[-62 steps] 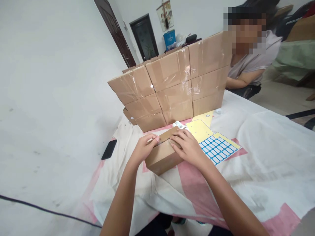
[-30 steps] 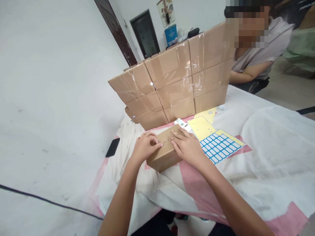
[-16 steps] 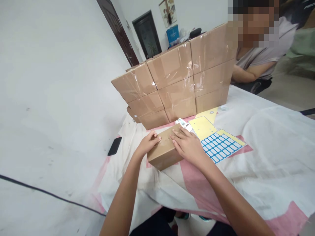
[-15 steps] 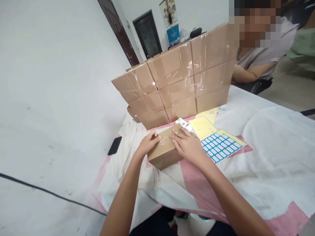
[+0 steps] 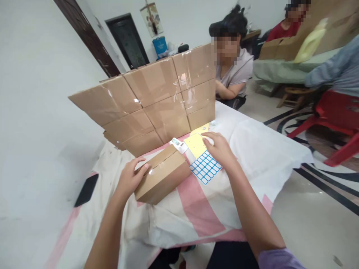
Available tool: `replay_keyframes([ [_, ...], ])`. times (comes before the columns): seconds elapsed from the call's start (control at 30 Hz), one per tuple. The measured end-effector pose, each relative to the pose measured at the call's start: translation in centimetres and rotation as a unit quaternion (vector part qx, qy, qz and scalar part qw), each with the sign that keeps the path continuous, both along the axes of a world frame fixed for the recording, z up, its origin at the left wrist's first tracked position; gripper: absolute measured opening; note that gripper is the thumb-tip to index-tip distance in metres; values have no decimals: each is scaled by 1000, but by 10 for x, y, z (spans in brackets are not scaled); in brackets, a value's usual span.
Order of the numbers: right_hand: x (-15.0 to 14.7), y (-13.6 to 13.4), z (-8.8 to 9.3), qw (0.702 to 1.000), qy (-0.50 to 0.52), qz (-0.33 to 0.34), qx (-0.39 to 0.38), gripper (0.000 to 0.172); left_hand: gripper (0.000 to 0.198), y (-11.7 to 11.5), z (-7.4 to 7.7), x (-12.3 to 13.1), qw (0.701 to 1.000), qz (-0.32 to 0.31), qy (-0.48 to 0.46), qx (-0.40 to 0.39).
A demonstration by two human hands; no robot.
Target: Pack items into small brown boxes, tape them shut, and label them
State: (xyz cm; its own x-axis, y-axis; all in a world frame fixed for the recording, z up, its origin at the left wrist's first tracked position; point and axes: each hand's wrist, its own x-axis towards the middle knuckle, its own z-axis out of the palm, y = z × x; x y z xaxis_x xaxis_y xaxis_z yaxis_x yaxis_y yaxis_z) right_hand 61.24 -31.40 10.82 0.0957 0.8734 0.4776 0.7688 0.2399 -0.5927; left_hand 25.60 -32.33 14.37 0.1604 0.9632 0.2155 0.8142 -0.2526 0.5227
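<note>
A closed cardboard box (image 5: pixel 165 172) lies on the cloth-covered table in front of me, with a seam along its top. My left hand (image 5: pixel 131 175) grips the box's left end, thumb on the top face and fingers over the far edge. My right hand (image 5: pixel 220 147) is off the box, open with thumb and fingers apart, over the right edge of a yellow sheet (image 5: pixel 195 145). Nothing held shows in it. By my right wrist is a sheet of blue-bordered labels (image 5: pixel 206 168). A small white device with a display (image 5: pixel 178 145) sits behind the box.
A wall of taped cardboard boxes (image 5: pixel 157 101) stands along the table's back. A black phone (image 5: pixel 86 189) lies at the left edge. Past the boxes sits a person (image 5: pixel 235 78). Further right are a red chair (image 5: pixel 336 119), other people and a table with a yellow jug (image 5: pixel 311 43).
My right hand has left the box top and moved right to the yellow sheet. My left hand stays at the box's left end. The view has swung right.
</note>
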Motion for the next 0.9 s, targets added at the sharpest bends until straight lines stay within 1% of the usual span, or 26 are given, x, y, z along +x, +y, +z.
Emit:
replay_keyframes([
  [0.03,19,3,-8,997,-24,-57,-56,38,38,-9,2,2,1000,3,21,19],
  [0.07,35,6,-18,987,-45,-107,-113,38,39,-20,2,5,997,3,52,49],
  [0.1,47,9,-29,974,-62,-146,-161,38,39,-33,1,9,991,-1,96,97],
  [0.17,60,14,-51,956,-74,-187,-215,35,43,-57,-7,23,963,-23,157,217],
  [0.23,63,20,-68,951,-76,-187,-235,29,47,-76,-21,44,934,-66,174,306],
  [0.27,62,24,-73,950,-74,-182,-245,24,46,-83,-28,55,924,-91,173,328],
  [0.33,60,30,-79,949,-61,-161,-266,15,43,-89,-41,78,913,-133,171,344],
  [0.37,59,33,-80,949,-49,-148,-274,12,41,-89,-46,89,911,-141,174,347],
  [0.4,59,35,-81,950,-36,-135,-280,12,40,-87,-49,97,910,-136,178,350],
  [0.47,60,36,-81,952,-10,-118,-283,13,41,-79,-50,106,913,-89,181,355],
  [0.5,61,35,-82,953,0,-115,-281,14,42,-74,-47,107,915,-53,178,358],
  [0.57,64,34,-83,954,14,-114,-276,16,40,-64,-37,99,919,29,155,361],
  [0.67,67,33,-86,959,28,-103,-263,19,35,-52,-18,73,920,153,122,339],
  [0.7,66,33,-86,961,32,-99,-256,19,35,-50,-12,63,920,184,123,324],
  [0.73,63,33,-84,965,34,-90,-243,20,36,-48,-7,53,921,203,132,304],
  [0.8,53,32,-78,983,42,-49,-175,25,36,-43,-1,36,929,206,162,263],
  [0.87,34,29,-66,996,57,30,-60,32,31,-39,3,24,938,177,183,237],
  [0.9,21,26,-58,995,66,79,-2,36,28,-37,4,21,939,160,189,239],
])
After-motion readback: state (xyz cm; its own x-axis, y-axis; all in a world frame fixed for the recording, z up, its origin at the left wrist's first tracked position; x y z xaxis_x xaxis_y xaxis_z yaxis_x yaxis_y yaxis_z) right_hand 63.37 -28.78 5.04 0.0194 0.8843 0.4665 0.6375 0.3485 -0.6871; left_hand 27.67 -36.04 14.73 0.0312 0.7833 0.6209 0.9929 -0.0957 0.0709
